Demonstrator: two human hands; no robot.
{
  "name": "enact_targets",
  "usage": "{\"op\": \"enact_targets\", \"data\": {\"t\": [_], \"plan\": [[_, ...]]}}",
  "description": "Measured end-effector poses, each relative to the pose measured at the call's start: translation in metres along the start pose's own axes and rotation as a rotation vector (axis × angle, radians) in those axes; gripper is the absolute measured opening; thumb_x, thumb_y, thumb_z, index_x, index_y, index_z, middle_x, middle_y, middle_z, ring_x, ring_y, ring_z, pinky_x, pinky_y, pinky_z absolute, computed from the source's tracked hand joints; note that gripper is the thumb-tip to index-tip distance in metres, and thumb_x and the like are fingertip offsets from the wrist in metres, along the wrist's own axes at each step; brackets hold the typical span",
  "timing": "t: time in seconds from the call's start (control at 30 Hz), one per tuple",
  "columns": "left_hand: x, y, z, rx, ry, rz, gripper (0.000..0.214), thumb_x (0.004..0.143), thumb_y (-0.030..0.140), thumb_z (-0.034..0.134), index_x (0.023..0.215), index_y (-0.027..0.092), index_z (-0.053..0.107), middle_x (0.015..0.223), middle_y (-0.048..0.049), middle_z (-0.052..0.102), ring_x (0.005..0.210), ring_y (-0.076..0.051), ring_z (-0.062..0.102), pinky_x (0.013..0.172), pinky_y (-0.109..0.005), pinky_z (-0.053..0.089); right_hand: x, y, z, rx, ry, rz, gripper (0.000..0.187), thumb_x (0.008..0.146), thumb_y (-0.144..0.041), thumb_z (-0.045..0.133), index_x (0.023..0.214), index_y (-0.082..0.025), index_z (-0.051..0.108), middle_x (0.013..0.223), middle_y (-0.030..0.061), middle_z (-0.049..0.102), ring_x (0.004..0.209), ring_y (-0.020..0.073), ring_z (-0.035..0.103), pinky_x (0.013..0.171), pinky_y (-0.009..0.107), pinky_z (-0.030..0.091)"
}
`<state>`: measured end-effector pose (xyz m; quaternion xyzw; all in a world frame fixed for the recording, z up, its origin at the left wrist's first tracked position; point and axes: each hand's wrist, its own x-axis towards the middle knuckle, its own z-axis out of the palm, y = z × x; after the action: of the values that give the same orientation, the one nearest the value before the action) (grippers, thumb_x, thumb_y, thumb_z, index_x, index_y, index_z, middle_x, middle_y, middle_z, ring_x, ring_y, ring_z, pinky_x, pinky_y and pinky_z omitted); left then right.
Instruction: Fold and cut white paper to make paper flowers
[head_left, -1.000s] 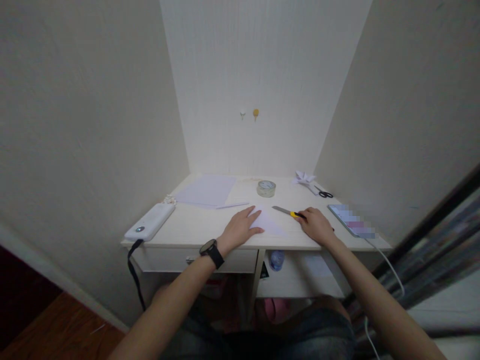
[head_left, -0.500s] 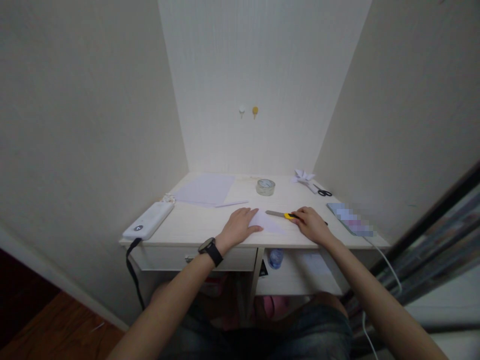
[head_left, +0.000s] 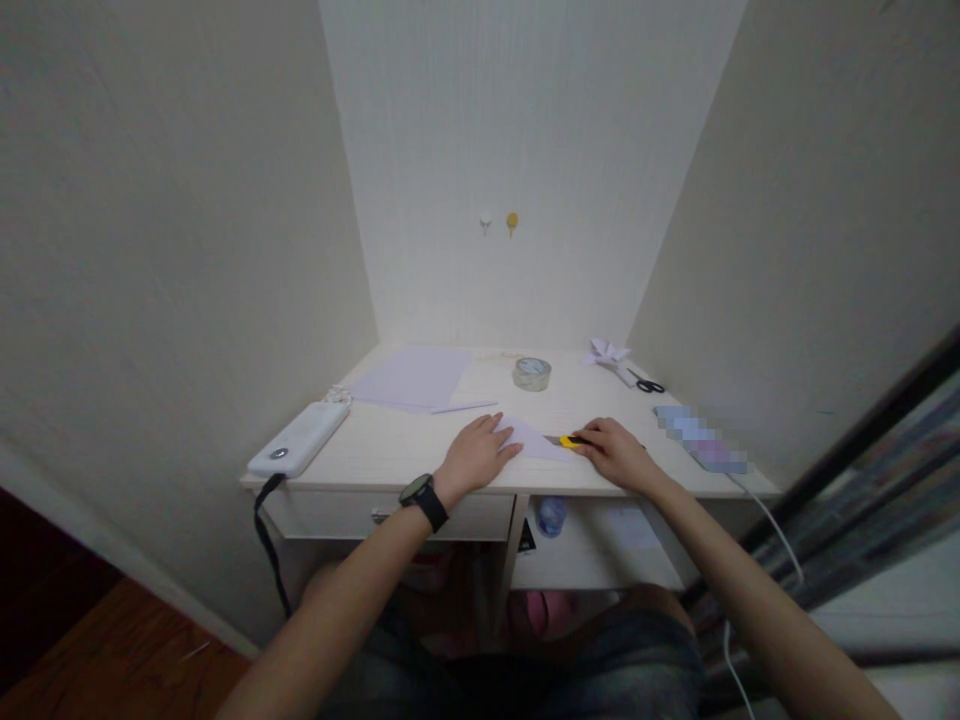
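A small folded sheet of white paper (head_left: 534,438) lies near the front edge of the pale desk (head_left: 390,455). My left hand (head_left: 475,457), with a black watch on its wrist, lies flat on the paper's left part with fingers stretched out. My right hand (head_left: 613,455) is closed around a yellow-handled utility knife (head_left: 573,441). The knife's blade end reaches under or into the right side of the folded paper and is mostly hidden there.
On the desk lie a white power bank (head_left: 300,441) with a black strap at the left, large white sheets (head_left: 411,379), a tape roll (head_left: 532,373), folded paper (head_left: 606,352), black scissors (head_left: 646,384) and a phone (head_left: 701,439) with a cable. Walls close in on three sides.
My right hand has slid the knife leftwards, from lying clear of the paper to its blade going in at the paper's right edge. My left hand has stayed on the paper.
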<state>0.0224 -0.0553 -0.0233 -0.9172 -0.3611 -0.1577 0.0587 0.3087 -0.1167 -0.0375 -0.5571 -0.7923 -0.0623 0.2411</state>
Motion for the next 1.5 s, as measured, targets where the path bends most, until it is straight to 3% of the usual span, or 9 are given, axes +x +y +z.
{"op": "enact_targets", "data": {"t": [0.13,0.23,0.37,0.43,0.6,0.77,1.1,1.5], "plan": [[-0.001,0.002,-0.001,0.055,-0.001,-0.105,0.061,0.100,0.052,0.033,0.131,0.007,0.061,0.141,-0.0219,0.055,0.135,-0.031,0.047,0.115,-0.041,0.032,0.002,-0.003,0.001,0.027,0.002,-0.005,0.028,0.093,-0.026,0.054,0.110,-0.017,0.074,0.101,0.0120,0.066,0.098,0.0261,0.058,0.088,0.039,0.047],[0.000,0.003,-0.004,0.049,0.001,-0.109,0.061,0.099,0.049,0.037,0.137,0.005,0.055,0.147,-0.0222,0.048,0.140,-0.034,0.040,0.116,-0.044,0.031,0.005,-0.006,0.001,0.040,-0.006,-0.009,0.027,0.092,-0.026,0.054,0.109,-0.018,0.074,0.101,0.0119,0.067,0.097,0.0262,0.059,0.088,0.039,0.048],[0.004,0.004,-0.005,0.014,-0.042,-0.015,0.053,0.101,0.044,0.031,0.149,0.025,0.043,0.158,-0.0061,0.036,0.147,-0.035,0.027,0.117,-0.055,0.026,0.008,-0.010,0.003,0.035,-0.014,-0.005,0.026,0.092,-0.024,0.055,0.109,-0.019,0.074,0.101,0.0114,0.067,0.098,0.0266,0.059,0.089,0.040,0.047],[0.007,0.005,-0.004,0.001,-0.096,-0.023,0.054,0.102,0.047,0.027,0.150,0.029,0.041,0.159,-0.0042,0.034,0.147,-0.037,0.026,0.116,-0.058,0.025,0.008,-0.011,0.004,0.034,-0.008,-0.009,0.027,0.092,-0.024,0.055,0.110,-0.018,0.074,0.101,0.0115,0.068,0.097,0.0266,0.059,0.089,0.040,0.048],[0.010,0.004,0.000,-0.022,-0.174,-0.086,0.058,0.101,0.052,0.023,0.151,0.027,0.039,0.159,-0.0062,0.033,0.146,-0.037,0.028,0.117,-0.058,0.022,0.005,-0.014,0.005,0.052,0.022,-0.033,0.029,0.093,-0.024,0.054,0.113,-0.019,0.073,0.100,0.0116,0.067,0.096,0.0262,0.059,0.088,0.040,0.048],[0.008,0.007,-0.001,-0.015,-0.173,-0.135,0.060,0.100,0.054,0.023,0.152,0.028,0.039,0.160,-0.0051,0.032,0.147,-0.036,0.027,0.118,-0.057,0.020,-0.001,-0.015,0.001,0.059,0.037,-0.041,0.030,0.094,-0.027,0.052,0.114,-0.018,0.073,0.100,0.0123,0.067,0.096,0.0262,0.059,0.088,0.040,0.048],[0.007,0.010,-0.001,0.018,-0.148,-0.150,0.060,0.100,0.056,0.023,0.151,0.028,0.040,0.159,-0.0117,0.033,0.147,-0.033,0.028,0.118,-0.052,0.021,-0.003,-0.019,0.003,0.055,0.035,-0.044,0.031,0.093,-0.027,0.052,0.114,-0.018,0.073,0.101,0.0128,0.067,0.096,0.0264,0.059,0.088,0.041,0.048],[0.009,0.010,-0.003,0.009,-0.220,-0.153,0.057,0.102,0.043,0.020,0.154,0.027,0.032,0.161,-0.0101,0.029,0.149,-0.033,0.024,0.118,-0.055,0.019,0.004,-0.028,0.014,0.045,0.048,-0.046,0.031,0.098,-0.030,0.047,0.111,-0.017,0.072,0.103,0.0129,0.066,0.095,0.0253,0.056,0.089,0.041,0.048]]}}
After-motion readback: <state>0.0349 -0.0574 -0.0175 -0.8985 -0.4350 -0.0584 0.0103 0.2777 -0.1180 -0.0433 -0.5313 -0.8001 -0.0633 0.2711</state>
